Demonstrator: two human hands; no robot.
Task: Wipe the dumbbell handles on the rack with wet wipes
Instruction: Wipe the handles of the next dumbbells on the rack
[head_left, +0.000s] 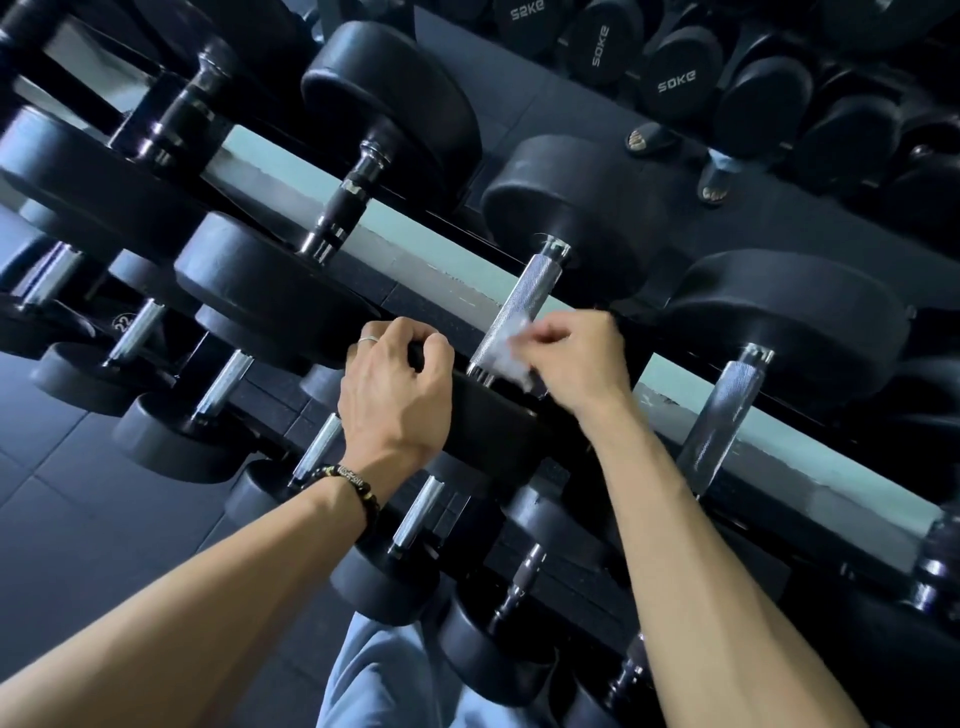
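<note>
A black dumbbell with a knurled silver handle (511, 306) lies across the top tier of the rack (415, 254). My right hand (582, 358) pinches a crumpled white wet wipe (511, 356) against the lower part of that handle. My left hand (400, 389), wearing a ring and a beaded bracelet, grips the near black head (488, 421) of the same dumbbell. Another dumbbell with a silver handle (724, 410) lies just to the right, and one with a dark handle (348, 202) lies to the left.
Lower tiers hold several smaller dumbbells with chrome handles (223, 384). A mirror behind the rack reflects more dumbbells marked SOKE (675, 83) and feet in sandals (717, 176). My light blue trouser leg (384, 675) is below, over a grey tiled floor (62, 519).
</note>
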